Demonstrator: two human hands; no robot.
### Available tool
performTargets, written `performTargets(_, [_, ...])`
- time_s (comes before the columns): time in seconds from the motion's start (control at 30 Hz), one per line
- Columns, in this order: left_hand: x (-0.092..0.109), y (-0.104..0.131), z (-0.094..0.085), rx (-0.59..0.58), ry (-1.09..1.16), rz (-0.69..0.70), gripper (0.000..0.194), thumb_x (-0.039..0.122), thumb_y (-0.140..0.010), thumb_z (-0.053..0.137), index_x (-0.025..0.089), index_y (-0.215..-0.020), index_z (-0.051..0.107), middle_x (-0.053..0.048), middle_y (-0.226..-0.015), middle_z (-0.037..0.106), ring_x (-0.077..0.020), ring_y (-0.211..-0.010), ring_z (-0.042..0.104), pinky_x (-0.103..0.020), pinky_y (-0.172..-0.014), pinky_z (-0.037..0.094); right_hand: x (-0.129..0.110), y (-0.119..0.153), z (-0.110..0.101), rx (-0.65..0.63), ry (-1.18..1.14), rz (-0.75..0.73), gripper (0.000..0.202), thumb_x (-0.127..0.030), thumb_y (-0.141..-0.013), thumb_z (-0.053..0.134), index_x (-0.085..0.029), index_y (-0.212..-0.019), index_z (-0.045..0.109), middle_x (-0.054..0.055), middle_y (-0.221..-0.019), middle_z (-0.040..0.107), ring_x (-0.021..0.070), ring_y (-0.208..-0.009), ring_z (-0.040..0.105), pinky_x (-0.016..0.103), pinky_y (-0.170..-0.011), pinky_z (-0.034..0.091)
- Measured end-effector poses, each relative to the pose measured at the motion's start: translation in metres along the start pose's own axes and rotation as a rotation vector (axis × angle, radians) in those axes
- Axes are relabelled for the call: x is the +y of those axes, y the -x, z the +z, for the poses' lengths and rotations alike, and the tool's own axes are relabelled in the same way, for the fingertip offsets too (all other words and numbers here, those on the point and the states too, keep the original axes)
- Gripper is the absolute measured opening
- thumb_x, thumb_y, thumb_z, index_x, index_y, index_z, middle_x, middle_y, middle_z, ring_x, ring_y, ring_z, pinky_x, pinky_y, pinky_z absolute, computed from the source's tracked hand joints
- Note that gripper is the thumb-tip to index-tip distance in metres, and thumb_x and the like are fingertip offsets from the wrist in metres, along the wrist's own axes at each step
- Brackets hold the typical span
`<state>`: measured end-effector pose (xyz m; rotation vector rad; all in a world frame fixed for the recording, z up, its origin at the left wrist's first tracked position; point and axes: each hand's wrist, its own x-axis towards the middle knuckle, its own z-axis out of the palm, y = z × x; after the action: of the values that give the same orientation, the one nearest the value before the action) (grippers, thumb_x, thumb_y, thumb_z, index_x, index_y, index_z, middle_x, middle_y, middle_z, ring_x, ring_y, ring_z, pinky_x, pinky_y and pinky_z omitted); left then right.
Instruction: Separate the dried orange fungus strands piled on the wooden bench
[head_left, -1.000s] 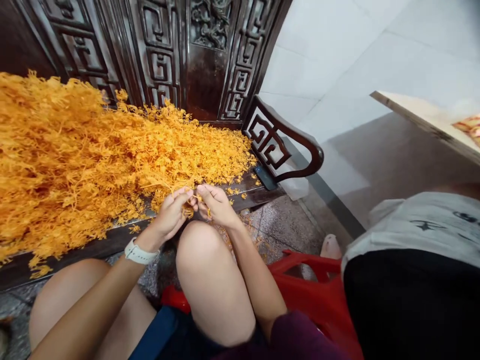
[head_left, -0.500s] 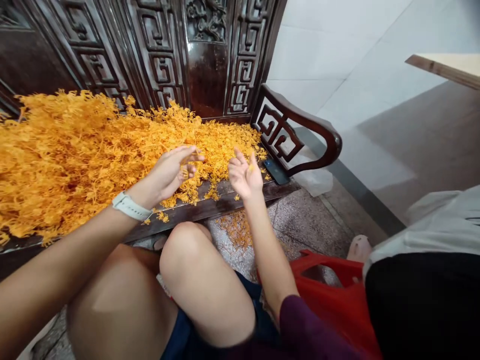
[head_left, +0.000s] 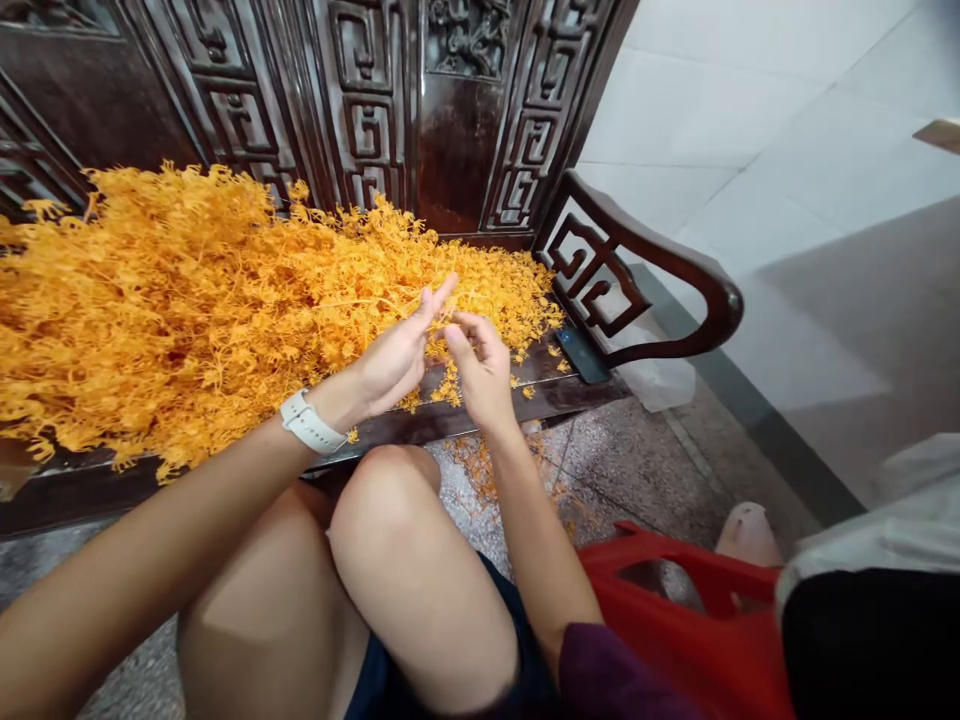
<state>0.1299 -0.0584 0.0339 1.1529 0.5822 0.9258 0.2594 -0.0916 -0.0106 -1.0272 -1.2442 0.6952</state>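
A large heap of orange, thread-like plastic pieces (head_left: 217,300) covers most of the dark wooden bench. Above its front right part, my left hand (head_left: 401,355) has its fingers stretched out, palm turned inward, with a pale watch band on the wrist. Close beside it is my right hand (head_left: 480,370), its fingers bent and the thumb near the fingertips of my left hand. Small orange bits show between the two hands. Whether my right fingers pinch one of them is too small to tell.
A dark phone (head_left: 583,355) lies by the carved armrest (head_left: 675,255). Loose orange bits are scattered on the speckled floor (head_left: 630,460). A red plastic stool (head_left: 675,600) stands at lower right, beside black and white items.
My hands have come together, and my right hand's fingers have curled in. The view has shifted, so the bench and armrest appear further right.
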Motion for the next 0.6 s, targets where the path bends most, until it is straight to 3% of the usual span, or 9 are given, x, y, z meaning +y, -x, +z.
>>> performTargets(0.07, [-0.002, 0.001, -0.007, -0.015, -0.011, -0.002, 0.059, 0.069, -0.094, 0.055, 0.040, -0.145, 0.060, -0.005, -0.151, 0.053, -0.0269, -0.136, 0.053, -0.039, -0.104, 0.051, 0.002, -0.001, 0.012, 0.053, 0.074, -0.073, 0.036, -0.048, -0.093, 0.071, -0.017, -0.112, 0.070, 0.008, -0.111, 0.058, 0.0097, -0.098, 0.057, 0.023, -0.088, 0.051])
performTargets(0.17, [-0.004, 0.000, -0.018, -0.044, 0.030, -0.095, 0.062, 0.072, -0.094, 0.051, 0.045, -0.149, 0.054, -0.002, -0.157, 0.047, -0.0255, -0.134, 0.052, -0.034, -0.095, 0.052, 0.006, -0.004, 0.025, 0.096, -0.098, -0.023, 0.032, -0.044, -0.094, 0.071, -0.015, -0.105, 0.064, 0.007, -0.106, 0.058, 0.0086, -0.093, 0.057, 0.022, -0.081, 0.051])
performTargets(0.27, [0.000, 0.000, -0.030, -0.024, 0.100, -0.132, 0.061, 0.070, -0.099, 0.044, 0.042, -0.152, 0.053, -0.006, -0.145, 0.058, -0.0205, -0.113, 0.061, -0.028, -0.083, 0.051, 0.009, -0.004, 0.032, 0.100, -0.323, 0.056, 0.034, -0.043, -0.095, 0.070, -0.014, -0.102, 0.055, 0.006, -0.104, 0.059, 0.0074, -0.091, 0.058, 0.021, -0.083, 0.052])
performTargets(0.37, [0.007, 0.001, -0.037, -0.027, 0.121, -0.139, 0.062, 0.070, -0.099, 0.043, 0.036, -0.149, 0.058, -0.008, -0.132, 0.065, -0.0167, -0.090, 0.065, -0.027, -0.075, 0.051, 0.009, -0.004, 0.034, 0.160, -0.371, 0.090, 0.040, -0.046, -0.093, 0.072, -0.014, -0.102, 0.051, 0.006, -0.101, 0.058, 0.0063, -0.085, 0.057, 0.020, -0.078, 0.050])
performTargets(0.5, [0.004, 0.001, -0.038, -0.036, -0.160, -0.054, 0.069, 0.073, -0.090, 0.058, 0.016, -0.127, 0.070, -0.013, -0.114, 0.067, -0.0138, -0.073, 0.061, -0.028, -0.065, 0.052, 0.003, -0.007, 0.031, 0.211, -0.282, 0.052, 0.042, -0.045, -0.088, 0.076, -0.013, -0.099, 0.051, 0.004, -0.092, 0.054, 0.0052, -0.079, 0.053, 0.018, -0.073, 0.048])
performTargets(0.6, [-0.004, 0.000, -0.037, -0.084, -0.419, 0.065, 0.064, 0.068, -0.090, 0.064, 0.011, -0.118, 0.070, -0.013, -0.106, 0.068, -0.0115, -0.069, 0.059, -0.024, -0.059, 0.047, 0.000, -0.010, 0.028, 0.194, -0.310, 0.060, 0.040, -0.039, -0.086, 0.079, -0.013, -0.103, 0.055, 0.005, -0.098, 0.055, 0.0056, -0.088, 0.056, 0.016, -0.079, 0.051])
